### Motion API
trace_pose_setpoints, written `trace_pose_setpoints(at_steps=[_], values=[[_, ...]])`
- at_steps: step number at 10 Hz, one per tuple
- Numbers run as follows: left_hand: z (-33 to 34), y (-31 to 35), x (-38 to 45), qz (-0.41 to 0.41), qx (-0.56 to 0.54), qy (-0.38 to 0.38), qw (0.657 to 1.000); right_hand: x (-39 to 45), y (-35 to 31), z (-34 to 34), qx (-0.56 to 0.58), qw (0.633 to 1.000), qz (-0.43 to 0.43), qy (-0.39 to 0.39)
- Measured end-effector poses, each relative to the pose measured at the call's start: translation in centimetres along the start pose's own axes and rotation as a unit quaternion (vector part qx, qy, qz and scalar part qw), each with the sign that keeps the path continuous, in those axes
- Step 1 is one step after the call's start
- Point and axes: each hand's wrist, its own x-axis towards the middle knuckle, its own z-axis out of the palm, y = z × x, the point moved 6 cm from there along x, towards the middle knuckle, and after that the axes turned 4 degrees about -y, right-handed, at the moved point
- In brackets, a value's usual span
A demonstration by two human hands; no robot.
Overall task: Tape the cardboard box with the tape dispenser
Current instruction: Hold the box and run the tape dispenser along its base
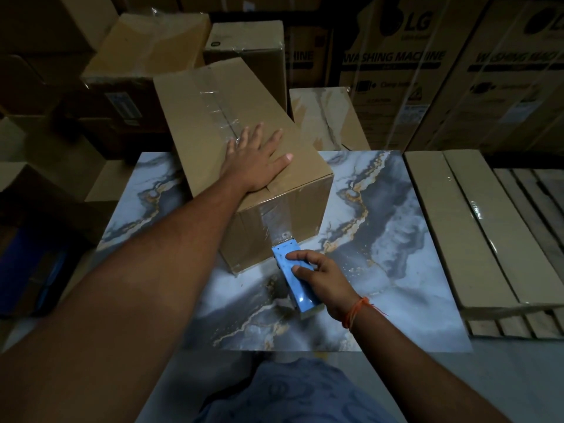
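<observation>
A long brown cardboard box [195,117] lies on a marble-patterned table top [396,239], its closed flaps facing up with clear tape along the centre seam. My left hand [256,160] rests flat on the near end of the box top, fingers spread. My right hand [323,279] grips a blue tape dispenser [293,276] just below the box's near face. A strip of clear tape runs from the dispenser's toothed edge up the near face [274,218] of the box.
Several other cardboard boxes stand behind [146,47] the table, with large printed washing machine cartons [396,71] at the back right. Long flat cartons on a wooden pallet [476,227] lie to the right. A dark blue object [27,270] sits low on the left.
</observation>
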Motion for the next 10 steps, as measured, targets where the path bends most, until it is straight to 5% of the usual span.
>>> trace_pose_setpoints(at_steps=[10], values=[[0.17, -0.16, 0.05, 0.000, -0.001, 0.001, 1.000, 0.17, -0.88, 0.35, 0.013, 0.999, 0.035, 0.026]])
